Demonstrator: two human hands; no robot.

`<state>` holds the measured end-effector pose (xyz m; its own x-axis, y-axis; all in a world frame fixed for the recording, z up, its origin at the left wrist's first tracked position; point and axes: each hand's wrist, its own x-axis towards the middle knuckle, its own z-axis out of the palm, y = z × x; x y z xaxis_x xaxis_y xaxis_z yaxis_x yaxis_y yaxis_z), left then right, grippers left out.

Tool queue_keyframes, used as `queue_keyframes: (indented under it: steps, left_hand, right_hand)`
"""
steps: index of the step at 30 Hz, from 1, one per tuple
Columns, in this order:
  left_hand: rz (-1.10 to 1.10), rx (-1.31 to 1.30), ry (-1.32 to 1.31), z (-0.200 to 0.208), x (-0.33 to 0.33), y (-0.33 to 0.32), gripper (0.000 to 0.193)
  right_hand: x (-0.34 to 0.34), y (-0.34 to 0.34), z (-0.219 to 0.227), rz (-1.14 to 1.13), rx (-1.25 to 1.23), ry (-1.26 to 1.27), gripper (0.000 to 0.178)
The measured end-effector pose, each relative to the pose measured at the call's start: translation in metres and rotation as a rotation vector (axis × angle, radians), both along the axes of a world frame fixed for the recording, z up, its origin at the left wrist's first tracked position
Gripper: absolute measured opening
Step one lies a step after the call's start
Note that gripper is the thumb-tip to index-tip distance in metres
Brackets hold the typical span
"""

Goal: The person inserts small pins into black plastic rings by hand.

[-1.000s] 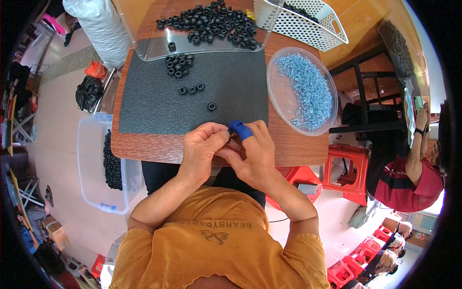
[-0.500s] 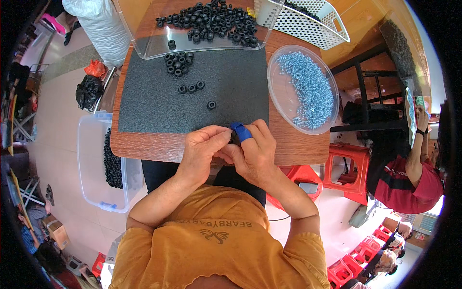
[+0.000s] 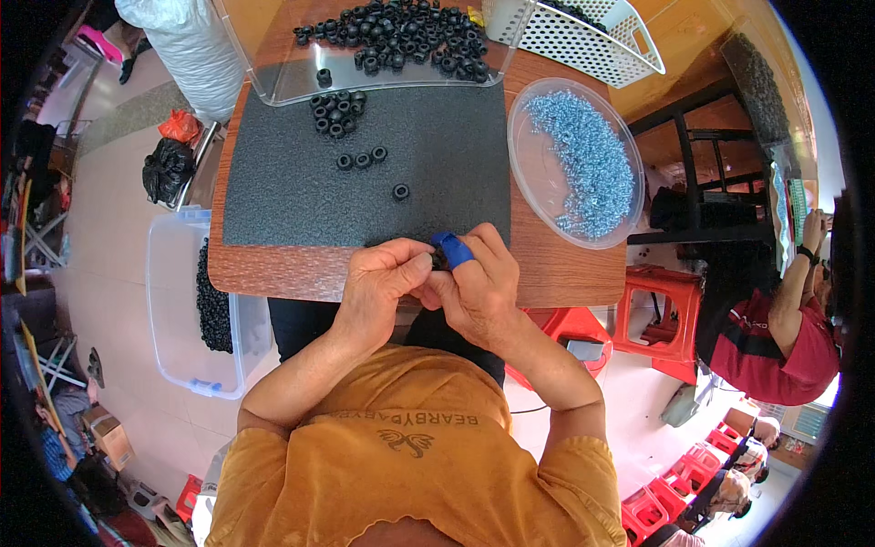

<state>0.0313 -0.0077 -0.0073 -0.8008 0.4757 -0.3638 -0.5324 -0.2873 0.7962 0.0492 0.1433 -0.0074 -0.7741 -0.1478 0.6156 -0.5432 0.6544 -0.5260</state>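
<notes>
Wooden table: at its near edge, left hand and right hand pinch a small dark part, apparently fingertip work; next move likely calls for steady grip. Beyond: black rings on grey mat, blue bits rightward.

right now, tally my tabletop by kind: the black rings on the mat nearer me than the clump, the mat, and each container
Loose black rings: 4
Dark mat: 1
Clear tray: 1
Round clear dish: 1
White perforated basket: 1
Total: 8
</notes>
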Motion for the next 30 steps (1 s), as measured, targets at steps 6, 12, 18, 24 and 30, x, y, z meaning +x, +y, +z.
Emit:
queue_keyframes:
  steps: [6, 12, 18, 24, 30]
  left_hand:
    - [-0.032, 0.034, -0.034, -0.001, -0.007, -0.004, 0.022]
    - [-0.100, 0.036, -0.070, 0.004, -0.015, -0.007, 0.022]
    - [-0.046, -0.036, 0.030, 0.005, -0.005, -0.003, 0.024]
    - [-0.007, -0.162, 0.197, 0.005, 0.004, 0.002, 0.023]
    - [0.085, -0.272, 0.281, 0.007, 0.013, 0.010, 0.018]
  right_hand:
    - [-0.001, -0.001, 0.001, 0.017, 0.009, -0.009, 0.029]
    - [-0.001, -0.002, 0.004, 0.016, 0.012, -0.020, 0.029]
    - [0.002, 0.000, -0.002, 0.016, -0.004, 0.010, 0.032]
    - [0.002, -0.001, -0.009, 0.027, 0.007, 0.106, 0.026]
    - [0.000, -0.002, -0.012, 0.032, 0.073, 0.205, 0.026]
